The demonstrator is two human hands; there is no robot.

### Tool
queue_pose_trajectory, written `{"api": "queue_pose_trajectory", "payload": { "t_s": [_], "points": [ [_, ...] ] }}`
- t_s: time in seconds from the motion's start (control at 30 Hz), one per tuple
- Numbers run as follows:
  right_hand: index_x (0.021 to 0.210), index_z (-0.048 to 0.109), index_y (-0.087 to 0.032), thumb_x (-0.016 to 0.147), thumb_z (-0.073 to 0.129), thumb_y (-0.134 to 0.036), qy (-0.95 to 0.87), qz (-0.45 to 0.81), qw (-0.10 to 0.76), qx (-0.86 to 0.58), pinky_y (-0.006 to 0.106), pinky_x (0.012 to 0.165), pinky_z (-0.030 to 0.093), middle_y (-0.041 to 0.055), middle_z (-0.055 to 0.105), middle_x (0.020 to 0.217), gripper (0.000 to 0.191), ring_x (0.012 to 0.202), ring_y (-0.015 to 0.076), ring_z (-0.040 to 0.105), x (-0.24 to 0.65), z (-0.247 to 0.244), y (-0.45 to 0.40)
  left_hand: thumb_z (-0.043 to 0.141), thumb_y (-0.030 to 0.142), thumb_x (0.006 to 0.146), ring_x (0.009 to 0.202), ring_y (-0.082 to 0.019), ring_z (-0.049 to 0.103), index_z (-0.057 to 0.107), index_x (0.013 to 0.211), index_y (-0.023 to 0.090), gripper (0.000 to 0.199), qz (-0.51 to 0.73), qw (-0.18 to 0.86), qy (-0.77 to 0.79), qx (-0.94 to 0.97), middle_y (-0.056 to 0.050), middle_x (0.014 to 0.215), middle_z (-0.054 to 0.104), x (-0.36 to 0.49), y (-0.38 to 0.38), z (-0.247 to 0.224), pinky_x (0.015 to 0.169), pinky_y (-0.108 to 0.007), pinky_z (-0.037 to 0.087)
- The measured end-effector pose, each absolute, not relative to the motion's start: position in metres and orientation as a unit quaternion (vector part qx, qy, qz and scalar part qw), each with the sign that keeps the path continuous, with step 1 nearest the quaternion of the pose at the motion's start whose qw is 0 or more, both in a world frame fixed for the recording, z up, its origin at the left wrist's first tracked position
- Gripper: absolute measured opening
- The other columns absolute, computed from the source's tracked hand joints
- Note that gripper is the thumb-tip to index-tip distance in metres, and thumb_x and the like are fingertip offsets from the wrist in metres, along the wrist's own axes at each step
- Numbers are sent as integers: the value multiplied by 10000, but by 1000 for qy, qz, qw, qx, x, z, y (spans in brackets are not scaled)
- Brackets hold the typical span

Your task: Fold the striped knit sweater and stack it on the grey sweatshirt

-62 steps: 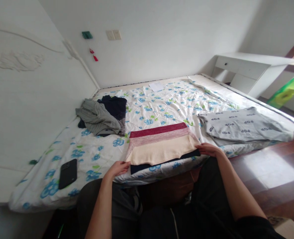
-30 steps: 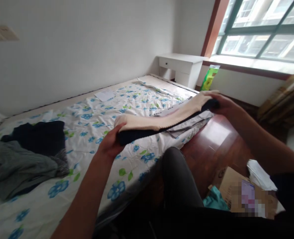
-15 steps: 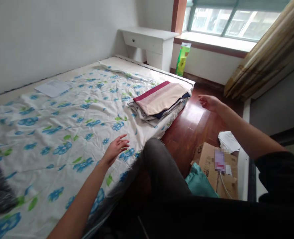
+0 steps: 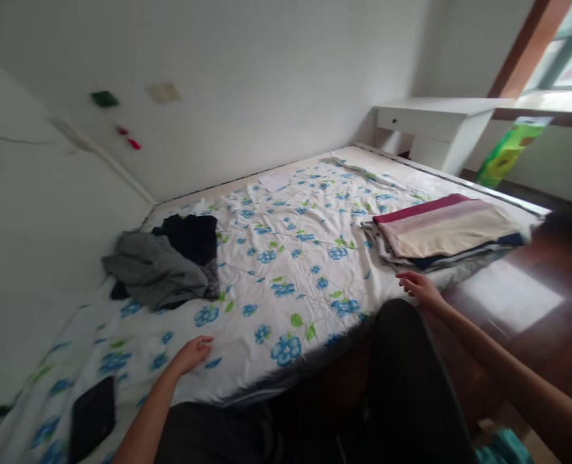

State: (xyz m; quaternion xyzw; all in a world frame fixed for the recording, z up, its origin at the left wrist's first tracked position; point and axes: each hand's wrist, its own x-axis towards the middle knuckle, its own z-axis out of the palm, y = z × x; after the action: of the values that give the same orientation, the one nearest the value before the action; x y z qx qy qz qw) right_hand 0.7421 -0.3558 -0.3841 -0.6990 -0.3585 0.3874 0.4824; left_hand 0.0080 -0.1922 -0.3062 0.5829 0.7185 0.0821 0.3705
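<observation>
My left hand (image 4: 193, 353) hovers over or rests on the floral bedsheet (image 4: 247, 335); which one I cannot tell. It holds nothing, and its fingers are loosely bent. Past it on the bed lies a loose heap of clothes, with a grey garment (image 4: 155, 267) in front of a dark one (image 4: 193, 235). My right hand (image 4: 418, 288) is above my knee at the bed's edge, fingers apart and nothing in them. Just beyond it sits a stack of folded clothes, topped by a maroon, pink and cream garment (image 4: 447, 229).
A flat black object (image 4: 92, 419) lies at the bed's lower left. White paper (image 4: 275, 180) is near the wall. A white desk (image 4: 424, 125) and a green-and-yellow package (image 4: 511, 153) stand beyond the bed. Teal cloth (image 4: 503, 448) shows at lower right.
My view has swung left, bringing the clothes heap and black object into sight. My right hand has come in from above the floor to the bed's edge by the folded stack.
</observation>
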Motion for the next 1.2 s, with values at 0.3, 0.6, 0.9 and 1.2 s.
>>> {"api": "queue_pose_trajectory", "payload": {
  "t_s": [0.3,0.6,0.9,1.2],
  "points": [
    [1159,830,-195,996,578,-162,-639,235,255,-687,321,860,490,88,819,992,301,939,238,736,491,-402,-227,728,226,802,1345,-322,762,825,1170,206,381,50,191,744,639,-142,1303,847,-17,-185,-335,1162,-395,577],
    [1193,732,-220,1094,538,-146,-683,74,222,-692,385,1026,434,100,787,1166,230,1139,282,686,451,-447,-242,758,176,859,1427,-304,731,771,1505,212,647,118,108,744,649,-170,1798,530,-2,-108,-348,1248,-380,532],
    [1124,712,-234,1077,571,-130,-679,40,225,-698,388,981,412,69,773,1081,182,1064,277,677,445,-455,-235,777,154,805,1320,-382,767,868,1103,190,314,133,88,753,639,-167,1553,755,-2,-46,-331,1168,-426,565],
    [1155,711,-227,1076,568,-146,-677,60,209,-703,386,998,412,84,783,1121,183,1108,282,678,446,-449,-237,758,174,931,1088,-294,759,854,989,129,121,250,69,733,629,-113,970,857,-2,-28,-220,1106,-441,560]
  ]
}}
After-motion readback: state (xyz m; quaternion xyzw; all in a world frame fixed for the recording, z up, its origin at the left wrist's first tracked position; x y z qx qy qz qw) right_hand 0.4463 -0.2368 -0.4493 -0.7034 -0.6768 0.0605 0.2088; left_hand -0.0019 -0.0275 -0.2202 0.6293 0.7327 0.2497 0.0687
